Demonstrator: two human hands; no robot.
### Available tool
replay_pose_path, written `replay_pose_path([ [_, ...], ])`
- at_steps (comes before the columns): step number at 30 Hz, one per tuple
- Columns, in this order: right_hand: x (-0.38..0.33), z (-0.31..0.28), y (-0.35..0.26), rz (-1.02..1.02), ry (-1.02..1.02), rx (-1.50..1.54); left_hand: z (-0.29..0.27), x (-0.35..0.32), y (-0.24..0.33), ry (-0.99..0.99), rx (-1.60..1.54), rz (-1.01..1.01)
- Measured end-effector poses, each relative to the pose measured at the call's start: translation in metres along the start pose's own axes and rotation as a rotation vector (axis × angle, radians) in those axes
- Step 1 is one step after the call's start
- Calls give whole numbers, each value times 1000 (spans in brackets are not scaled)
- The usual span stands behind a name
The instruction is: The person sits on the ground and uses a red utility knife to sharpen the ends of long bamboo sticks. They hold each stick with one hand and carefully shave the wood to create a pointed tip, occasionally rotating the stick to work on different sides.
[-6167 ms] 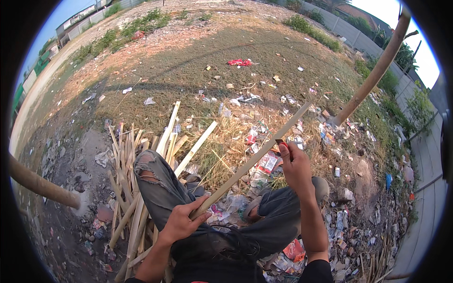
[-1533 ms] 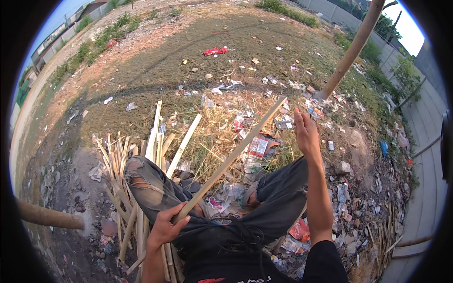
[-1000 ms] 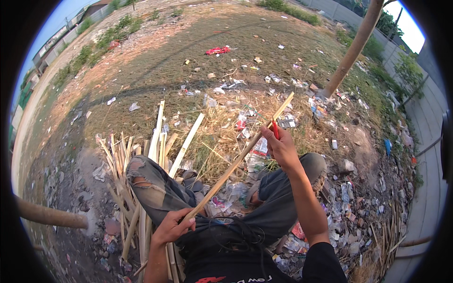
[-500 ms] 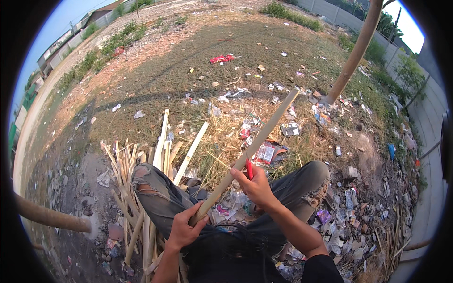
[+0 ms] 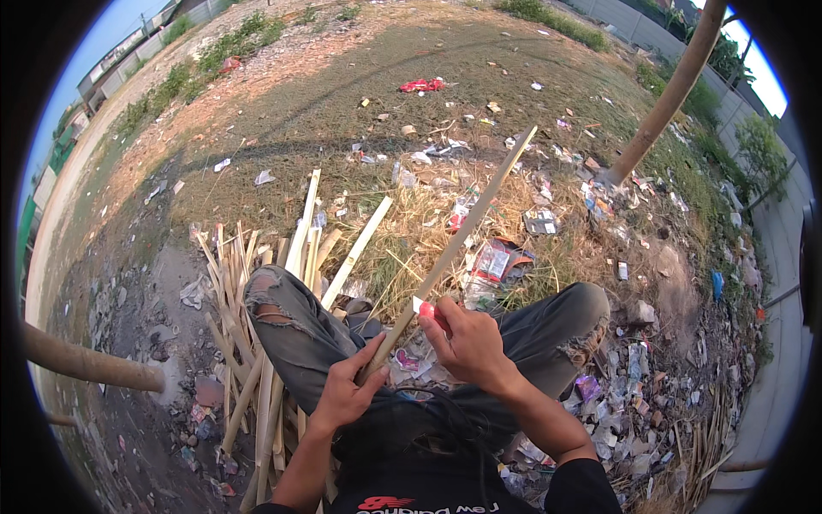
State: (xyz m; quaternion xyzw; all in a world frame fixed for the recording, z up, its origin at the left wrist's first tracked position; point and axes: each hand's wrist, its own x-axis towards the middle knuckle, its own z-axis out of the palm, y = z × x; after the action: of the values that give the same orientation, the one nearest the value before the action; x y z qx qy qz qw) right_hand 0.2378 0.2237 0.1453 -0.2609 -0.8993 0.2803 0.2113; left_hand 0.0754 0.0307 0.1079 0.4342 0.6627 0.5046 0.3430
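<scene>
A long bamboo strip (image 5: 485, 208) slants up and away from my lap, its far end over the littered grass. My left hand (image 5: 347, 387) is closed around its near end, above my left thigh. My right hand (image 5: 471, 344) grips a red-handled knife (image 5: 426, 311), most of the handle hidden in the fist. The knife's short pale blade lies against the right side of the strip, a little beyond my left hand. Both hands are between my bent knees, in torn dark jeans (image 5: 295, 330).
Split bamboo pieces (image 5: 248, 368) lie heaped by my left knee, several pointing forward. Wooden poles stand at the right (image 5: 659, 107) and left (image 5: 94, 367). Rubbish (image 5: 616, 403) covers the ground at my right, near a concrete wall (image 5: 775, 257).
The strip has turned and now shows a narrower side. My right hand has rolled over, bringing the knife from upright to blade against the strip. My left hand still holds the near end.
</scene>
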Motion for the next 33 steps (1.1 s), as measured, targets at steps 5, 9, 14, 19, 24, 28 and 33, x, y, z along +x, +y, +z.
replay_pose_path([
  [5,-35,30,-17,-94,-179,-47,5,1,3,-17,-49,-62],
  [9,0,10,13,106,-43,-63,0,-12,-3,-30,-2,-93],
  [14,-12,4,3,-8,-203,-18,-1,-10,-5,-73,-40,-88],
  [19,-9,11,0,-74,-204,-111,3,-4,0,-5,25,-34],
  [24,7,-8,12,-33,0,-133,-3,0,7,-21,53,-16],
  [28,2,3,8,-53,-78,-101,-1,4,7,-25,16,-24],
  [33,1,3,10,-124,-70,-199,-1,1,-7,-20,-7,42],
])
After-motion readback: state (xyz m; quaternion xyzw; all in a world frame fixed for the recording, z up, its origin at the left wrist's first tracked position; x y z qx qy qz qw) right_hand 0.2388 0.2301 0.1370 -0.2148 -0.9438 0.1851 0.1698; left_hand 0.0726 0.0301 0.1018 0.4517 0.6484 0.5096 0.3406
